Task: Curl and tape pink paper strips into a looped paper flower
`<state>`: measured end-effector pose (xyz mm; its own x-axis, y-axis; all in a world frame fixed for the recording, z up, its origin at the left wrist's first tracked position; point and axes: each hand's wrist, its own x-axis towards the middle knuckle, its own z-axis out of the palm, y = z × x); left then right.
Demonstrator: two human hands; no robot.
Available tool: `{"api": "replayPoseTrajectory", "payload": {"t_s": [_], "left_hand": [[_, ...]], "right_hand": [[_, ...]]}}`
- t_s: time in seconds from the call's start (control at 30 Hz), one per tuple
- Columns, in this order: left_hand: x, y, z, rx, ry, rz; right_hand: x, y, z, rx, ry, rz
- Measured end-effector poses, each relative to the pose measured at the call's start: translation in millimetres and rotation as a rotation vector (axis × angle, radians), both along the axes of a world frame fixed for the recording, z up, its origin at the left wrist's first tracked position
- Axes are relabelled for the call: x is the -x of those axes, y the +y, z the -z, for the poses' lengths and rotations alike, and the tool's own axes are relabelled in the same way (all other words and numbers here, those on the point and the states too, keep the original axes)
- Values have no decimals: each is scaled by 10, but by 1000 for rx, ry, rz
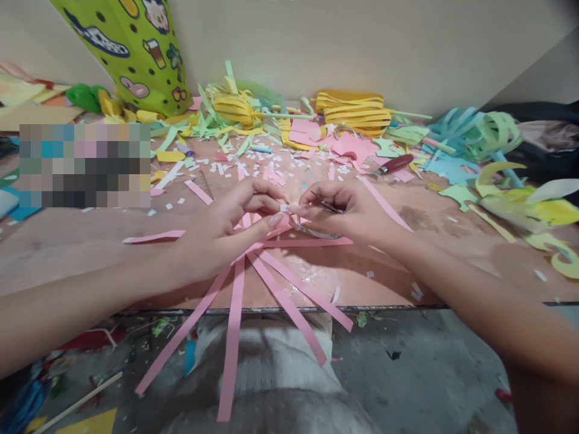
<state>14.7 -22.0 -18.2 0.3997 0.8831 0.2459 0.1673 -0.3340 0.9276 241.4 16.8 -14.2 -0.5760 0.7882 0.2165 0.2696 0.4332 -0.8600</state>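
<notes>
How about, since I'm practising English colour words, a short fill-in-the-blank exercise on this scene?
1. The long paper strips fanning out below the left hand are ____.
2. Beyond the right hand lies a bladed tool whose handle is dark ____.
3. The tiny rectangular scraps strewn on the table are mostly ____.

Missing words: pink; red; white.

Mostly matt paper
Pink strips [233, 340] matt paper; table [67, 247] smooth, glossy patches; red knife handle [400, 163] smooth; wall [344, 45] matt.
</notes>
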Motion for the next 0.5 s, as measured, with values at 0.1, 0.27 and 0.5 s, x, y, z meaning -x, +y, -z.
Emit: {"api": "replayPoseTrajectory", "payload": {"t_s": [0.1, 0.27, 0.5], "left_hand": [[7, 8, 17, -11, -10, 14], [-4, -5, 10, 32, -19, -31], [2, -8, 2, 28, -11, -47]], "right_hand": [[13, -19, -13, 16, -2, 3], [32, -46, -38, 25, 21, 1], [34, -40, -44, 9, -3, 26]]}}
